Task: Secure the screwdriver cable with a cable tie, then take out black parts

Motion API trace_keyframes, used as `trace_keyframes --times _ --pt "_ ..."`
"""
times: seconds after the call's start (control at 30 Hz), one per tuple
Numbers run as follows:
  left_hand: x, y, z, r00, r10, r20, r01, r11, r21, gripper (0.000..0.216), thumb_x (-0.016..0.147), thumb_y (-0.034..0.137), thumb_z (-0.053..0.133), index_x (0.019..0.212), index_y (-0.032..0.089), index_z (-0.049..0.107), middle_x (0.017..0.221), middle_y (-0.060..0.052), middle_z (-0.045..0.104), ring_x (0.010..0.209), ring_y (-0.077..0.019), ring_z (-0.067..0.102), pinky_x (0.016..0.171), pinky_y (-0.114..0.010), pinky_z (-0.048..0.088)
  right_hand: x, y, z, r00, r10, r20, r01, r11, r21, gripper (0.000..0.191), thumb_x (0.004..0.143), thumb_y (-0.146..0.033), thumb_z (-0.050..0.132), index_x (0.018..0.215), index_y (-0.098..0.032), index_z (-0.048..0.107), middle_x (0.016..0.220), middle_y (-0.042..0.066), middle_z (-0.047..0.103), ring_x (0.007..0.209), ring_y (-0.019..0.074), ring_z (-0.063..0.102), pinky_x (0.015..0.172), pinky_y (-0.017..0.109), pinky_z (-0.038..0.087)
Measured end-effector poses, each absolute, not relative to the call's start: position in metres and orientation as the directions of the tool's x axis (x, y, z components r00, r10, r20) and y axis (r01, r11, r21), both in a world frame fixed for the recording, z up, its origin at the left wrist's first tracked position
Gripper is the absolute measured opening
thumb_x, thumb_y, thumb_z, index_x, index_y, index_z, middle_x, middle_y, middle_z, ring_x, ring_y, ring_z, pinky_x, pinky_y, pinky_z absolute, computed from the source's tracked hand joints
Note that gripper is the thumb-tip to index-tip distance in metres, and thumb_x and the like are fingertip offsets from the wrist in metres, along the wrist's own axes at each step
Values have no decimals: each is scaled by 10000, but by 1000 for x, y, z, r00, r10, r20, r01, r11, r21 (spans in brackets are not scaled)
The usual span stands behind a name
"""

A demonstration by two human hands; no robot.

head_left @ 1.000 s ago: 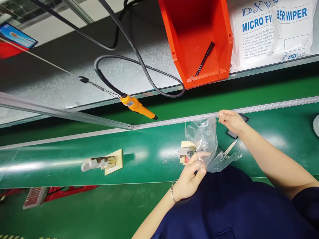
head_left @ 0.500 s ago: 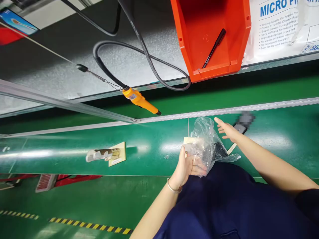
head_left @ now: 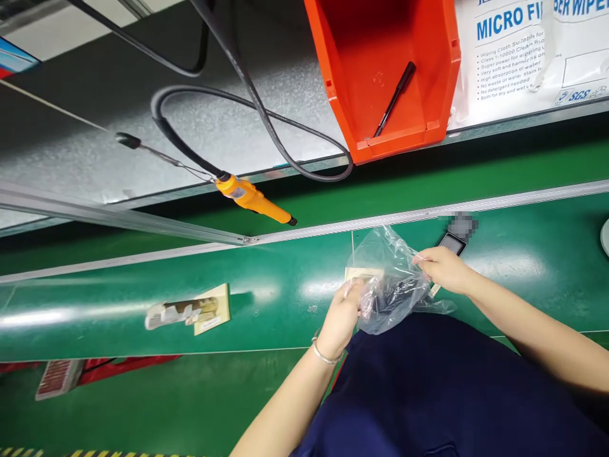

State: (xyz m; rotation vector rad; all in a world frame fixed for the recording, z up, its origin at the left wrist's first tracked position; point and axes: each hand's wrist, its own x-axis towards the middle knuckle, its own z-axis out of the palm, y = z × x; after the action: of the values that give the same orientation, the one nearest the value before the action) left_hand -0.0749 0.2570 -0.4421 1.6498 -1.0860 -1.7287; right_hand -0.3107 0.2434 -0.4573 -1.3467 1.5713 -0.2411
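A crumpled clear plastic bag [head_left: 387, 279] with something dark inside lies at the near edge of the green conveyor belt [head_left: 266, 298]. My left hand [head_left: 340, 317] grips its left side, next to a small beige card [head_left: 361, 273] on the belt. My right hand [head_left: 442, 268] pinches the bag's right edge. Just beyond my right hand lies a dark phone [head_left: 451, 242]. My lap in dark blue cloth fills the lower right.
A packed item on a beige card [head_left: 190, 311] lies on the belt to the left. An orange electric screwdriver [head_left: 252, 200] hangs on a black cable. On the shelf behind stand an orange bin [head_left: 428, 95] with a black pen [head_left: 394, 95] and a white wiper pack [head_left: 523, 57].
My right hand went from holding the bag's top up, to open, to pinching its right edge lower down. My left hand shifted onto the bag's left side. The bag now lies flatter.
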Motion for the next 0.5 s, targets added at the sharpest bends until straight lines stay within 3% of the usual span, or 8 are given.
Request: trace_keyframes --times 0.13,0.27,0.33,0.4,0.5 --pt "-60 272 -430 -126 -896 -426 -255 -386 887 421 922 551 508 743 170 489 650 16 483 597 -118 446 589 -238 373 -342 307 -401 156 -929 -337 -355 266 -897 399 934 -343 391 1214 -202 637 582 -7 534 488 142 487 464 259 403" --pt "-64 288 -425 -237 -879 -414 -274 -349 896 396 920 510 530 720 171 484 613 19 475 574 -117 433 569 -235 373 -356 353 -397 110 -955 -275 -395 211 -894 408 989 -404 379 1346 -258 512 555 -31 522 448 139 475 418 252 411" --pt "-72 292 -428 -293 -839 -458 -311 -369 876 375 880 490 567 710 161 504 611 11 503 574 -119 441 568 -234 378 -361 364 -415 59 -959 -277 -491 213 -845 379 998 -381 352 1321 -245 496 549 -40 528 426 141 471 399 260 408" --pt "-80 294 -431 -319 -811 -491 -346 -383 857 337 834 452 589 698 150 526 624 -3 537 582 -122 454 572 -236 386 -366 370 -428 -26 -982 -190 -659 159 -735 345 989 -350 366 1275 -215 505 581 -33 567 411 143 482 399 284 403" --pt "-85 294 -435 -328 -797 -506 -356 -392 848 297 810 413 599 692 149 533 637 -14 573 593 -128 478 584 -239 398 -367 372 -413 -125 -982 142 -894 50 -445 299 948 -293 494 1232 -213 540 770 27 658 549 169 586 520 329 455"
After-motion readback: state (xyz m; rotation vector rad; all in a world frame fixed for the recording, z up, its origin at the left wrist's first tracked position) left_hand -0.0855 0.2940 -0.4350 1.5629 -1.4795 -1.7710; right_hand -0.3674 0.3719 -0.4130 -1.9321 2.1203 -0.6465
